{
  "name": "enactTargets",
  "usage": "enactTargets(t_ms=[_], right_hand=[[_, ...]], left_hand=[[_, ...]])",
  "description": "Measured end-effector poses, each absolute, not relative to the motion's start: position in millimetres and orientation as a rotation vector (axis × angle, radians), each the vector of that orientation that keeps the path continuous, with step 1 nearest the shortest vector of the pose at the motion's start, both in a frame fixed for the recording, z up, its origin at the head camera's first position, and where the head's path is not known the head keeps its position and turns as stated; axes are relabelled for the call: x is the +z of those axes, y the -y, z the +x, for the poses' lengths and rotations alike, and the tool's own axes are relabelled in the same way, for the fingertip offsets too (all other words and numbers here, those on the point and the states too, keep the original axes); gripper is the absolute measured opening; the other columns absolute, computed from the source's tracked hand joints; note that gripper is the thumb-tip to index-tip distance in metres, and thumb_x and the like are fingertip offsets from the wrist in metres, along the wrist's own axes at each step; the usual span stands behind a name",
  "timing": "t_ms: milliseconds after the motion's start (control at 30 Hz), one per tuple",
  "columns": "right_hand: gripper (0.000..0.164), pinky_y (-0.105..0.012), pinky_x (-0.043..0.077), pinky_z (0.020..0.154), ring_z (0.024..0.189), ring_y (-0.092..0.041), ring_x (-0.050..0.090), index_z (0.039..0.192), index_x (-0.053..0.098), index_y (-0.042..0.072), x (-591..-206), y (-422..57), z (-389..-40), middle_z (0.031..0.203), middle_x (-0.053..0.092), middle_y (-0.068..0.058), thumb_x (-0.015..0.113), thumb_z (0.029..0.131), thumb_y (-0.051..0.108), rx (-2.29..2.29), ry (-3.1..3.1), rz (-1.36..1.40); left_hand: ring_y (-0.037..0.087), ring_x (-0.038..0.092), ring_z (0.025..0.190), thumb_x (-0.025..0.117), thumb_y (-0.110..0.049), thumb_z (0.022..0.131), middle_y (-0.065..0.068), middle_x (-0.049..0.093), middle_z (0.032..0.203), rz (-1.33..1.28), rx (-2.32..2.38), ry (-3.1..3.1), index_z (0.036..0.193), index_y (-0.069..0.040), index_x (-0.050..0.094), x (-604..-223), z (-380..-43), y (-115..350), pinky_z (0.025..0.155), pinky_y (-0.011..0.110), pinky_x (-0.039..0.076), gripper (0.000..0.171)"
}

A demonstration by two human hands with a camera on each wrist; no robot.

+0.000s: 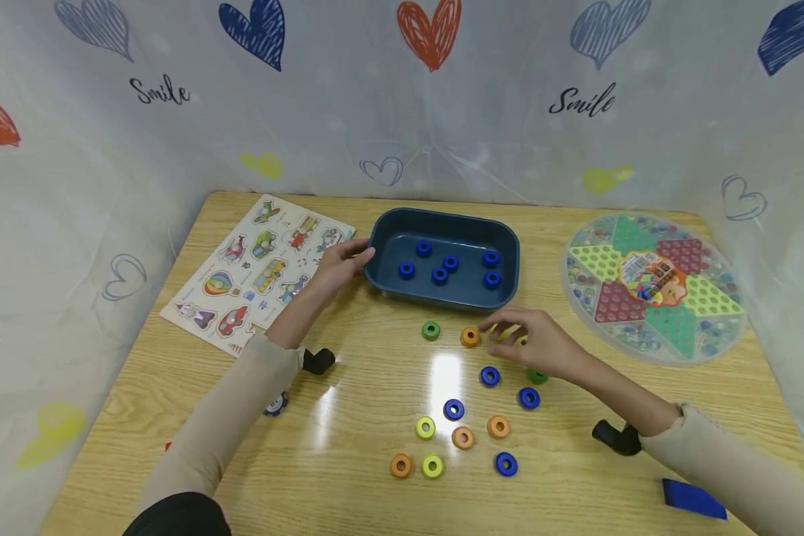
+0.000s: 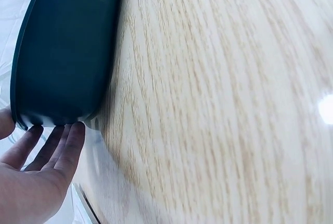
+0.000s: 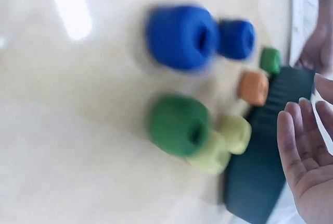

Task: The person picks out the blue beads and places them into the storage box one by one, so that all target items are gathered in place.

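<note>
A dark blue-green tray [image 1: 442, 296] stands at the back middle, holding several blue rings [image 1: 423, 249]. My left hand [image 1: 338, 266] touches the tray's left end. In the left wrist view its fingers [image 2: 70, 148] rest on the outer wall, fairly straight, and the thumb lies by the rim. My right hand [image 1: 539, 342] hovers in front of the tray's right front corner, fingers slightly bent and holding nothing. Under it lie two yellow rings [image 3: 235, 134], partly hidden in the head view, and a green ring [image 3: 178, 125]. An orange ring [image 1: 470, 337] lies just left of its fingertips.
More blue [image 1: 453, 409], orange [image 1: 499, 426] and yellow [image 1: 425, 427] rings lie scattered toward the front. A picture puzzle board [image 1: 248, 257] lies left of the tray, a round Chinese checkers board [image 1: 653, 286] right. A blue block [image 1: 694, 499] lies near the right forearm.
</note>
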State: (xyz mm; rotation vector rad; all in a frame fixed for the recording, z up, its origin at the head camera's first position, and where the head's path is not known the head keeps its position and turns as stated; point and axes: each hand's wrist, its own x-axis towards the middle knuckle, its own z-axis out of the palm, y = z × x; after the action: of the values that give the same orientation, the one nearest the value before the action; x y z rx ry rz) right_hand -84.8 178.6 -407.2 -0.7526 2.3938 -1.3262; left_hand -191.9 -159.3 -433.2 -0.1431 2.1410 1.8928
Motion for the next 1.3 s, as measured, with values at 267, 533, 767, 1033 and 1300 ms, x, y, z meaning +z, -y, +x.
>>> enactTargets(t_ms=[267,533,767,1033,1300], right_hand=[[0.032,-0.035,0.05,0.075,0.091,-0.017,0.059,0.102,0.066,0.008,-432,-181,-57,0.101,0.062,0.0,0.077,0.073,0.003,-1.065,-2.477,-0.953],[0.029,-0.032,0.049,0.078,0.093,-0.012,0.056,0.099,0.067,0.013,-442,-181,-49,0.099,0.059,0.005,0.078,0.073,0.005,-0.944,-2.514,-1.007],[0.03,-0.032,0.05,0.075,0.09,-0.011,0.056,0.099,0.069,0.012,-442,-182,-52,0.099,0.06,0.006,0.079,0.072,0.003,-1.03,-2.481,-0.994],[0.032,-0.034,0.051,0.062,0.081,-0.018,0.057,0.102,0.07,0.007,-416,-176,-75,0.099,0.061,0.001,0.078,0.071,-0.001,-1.269,-2.429,-0.921],[0.032,-0.031,0.051,0.068,0.089,-0.03,0.052,0.108,0.064,-0.006,-371,-165,-119,0.104,0.057,-0.017,0.072,0.077,-0.005,-1.506,-2.411,-0.758]], left_hand=[[0.027,0.057,0.104,0.058,-0.022,0.093,0.011,0.052,0.125,-0.142,1.897,-2.145,0.13,-0.004,0.052,-435,-192,160,0.088,0.035,0.047,0.042],[0.026,0.056,0.106,0.059,-0.021,0.093,0.011,0.053,0.125,-0.153,1.902,-2.138,0.13,-0.005,0.052,-435,-193,160,0.088,0.034,0.047,0.042],[0.028,0.056,0.105,0.058,-0.02,0.093,0.012,0.053,0.124,-0.153,1.917,-2.127,0.13,-0.004,0.052,-435,-193,160,0.088,0.035,0.047,0.041],[0.026,0.056,0.106,0.058,-0.022,0.093,0.011,0.053,0.124,-0.145,1.898,-2.147,0.13,-0.004,0.052,-434,-192,160,0.089,0.035,0.047,0.042],[0.027,0.057,0.104,0.058,-0.022,0.093,0.011,0.053,0.124,-0.155,1.908,-2.137,0.129,-0.004,0.053,-435,-193,161,0.087,0.034,0.048,0.041]])
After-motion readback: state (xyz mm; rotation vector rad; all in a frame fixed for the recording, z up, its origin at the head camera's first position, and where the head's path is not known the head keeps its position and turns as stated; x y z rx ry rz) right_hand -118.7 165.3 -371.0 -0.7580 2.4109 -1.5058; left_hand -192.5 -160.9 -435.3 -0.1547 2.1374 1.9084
